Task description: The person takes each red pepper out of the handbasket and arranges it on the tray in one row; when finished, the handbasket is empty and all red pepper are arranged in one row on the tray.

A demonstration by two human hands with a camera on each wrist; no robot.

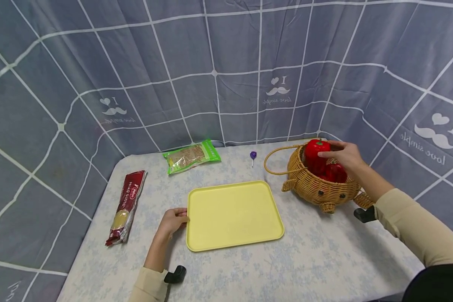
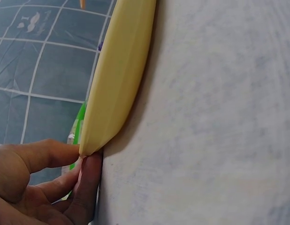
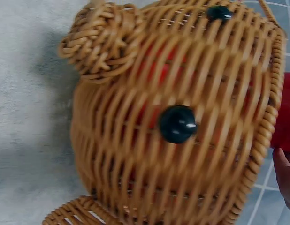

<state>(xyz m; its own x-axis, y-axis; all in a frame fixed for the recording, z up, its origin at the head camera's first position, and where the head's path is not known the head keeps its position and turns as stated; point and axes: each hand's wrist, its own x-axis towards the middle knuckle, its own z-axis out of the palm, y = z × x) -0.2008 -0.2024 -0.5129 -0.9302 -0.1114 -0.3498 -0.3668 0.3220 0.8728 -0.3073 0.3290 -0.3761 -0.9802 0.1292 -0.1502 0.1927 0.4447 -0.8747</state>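
Note:
The left hand (image 1: 173, 221) pinches the left rim of a yellow tray (image 1: 234, 216); in the left wrist view, thumb and fingers meet at the edge of that tray (image 2: 119, 70). A red bell pepper (image 1: 316, 147) with a green stem is gripped by the right hand (image 1: 343, 156), at the mouth of a wicker basket (image 1: 309, 184). Inside the basket lies another shiny red thing (image 1: 337, 173), partly hidden by the hand and the rim. The right wrist view is mostly filled by the woven side of the basket (image 3: 149, 159), with red showing through the gaps.
A dark red pasta packet (image 1: 128, 205) lies at the table's left. Behind the tray are a green-edged clear packet (image 1: 191, 157) and a purple lollipop (image 1: 253, 155). The basket's handle (image 1: 273, 172) leans left. Grid-patterned curtains (image 1: 185, 96) enclose the table.

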